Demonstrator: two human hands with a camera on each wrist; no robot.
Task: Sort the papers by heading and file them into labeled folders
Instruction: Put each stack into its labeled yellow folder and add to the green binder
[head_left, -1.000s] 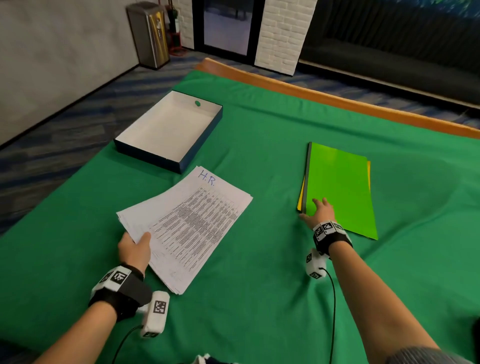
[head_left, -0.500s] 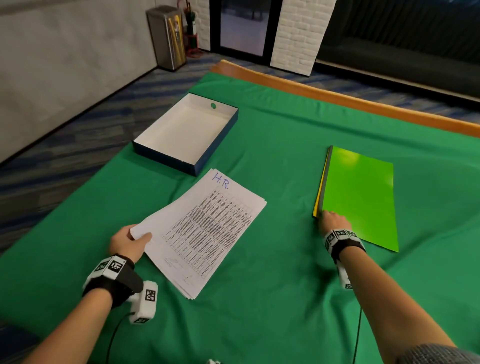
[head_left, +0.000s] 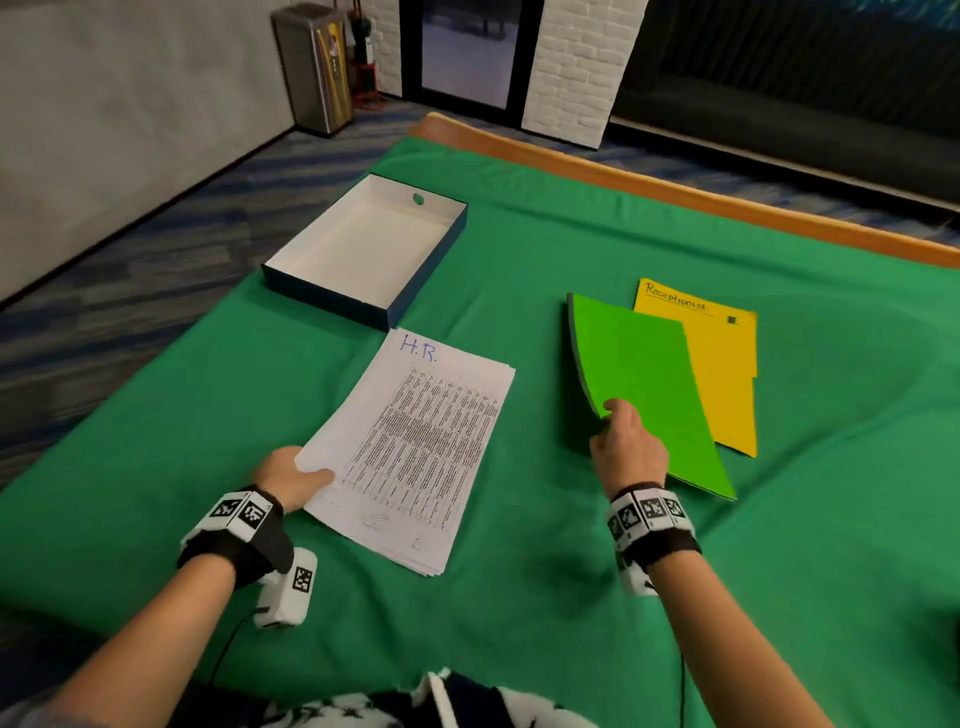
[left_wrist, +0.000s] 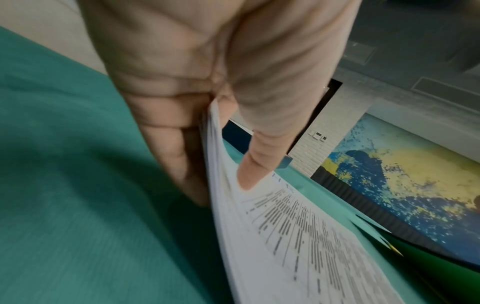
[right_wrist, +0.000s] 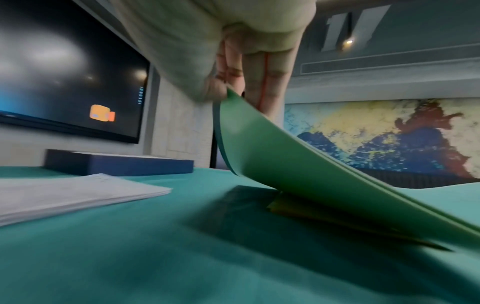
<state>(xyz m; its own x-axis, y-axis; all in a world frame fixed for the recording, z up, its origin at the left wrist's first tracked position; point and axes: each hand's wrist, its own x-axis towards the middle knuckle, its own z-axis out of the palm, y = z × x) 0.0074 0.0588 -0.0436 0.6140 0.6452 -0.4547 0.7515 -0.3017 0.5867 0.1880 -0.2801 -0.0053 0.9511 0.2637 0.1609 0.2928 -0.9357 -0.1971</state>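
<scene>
- Papers (head_left: 415, 447): stack headed "H.R.", near-left corner pinched by left hand (head_left: 291, 475).
- Green folder (head_left: 649, 395): near corner now lifted, pinched by right hand (head_left: 626, 449).
- Uncovers yellow folder (head_left: 722, 364) labeled "Receptionist"; labels now readable for matching.

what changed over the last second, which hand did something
The right hand has pinched the green folder by its near left corner and lifted it, uncovering the yellow folder marked Receptionist. The left hand still grips the paper stack; the box is unmoved.
</scene>
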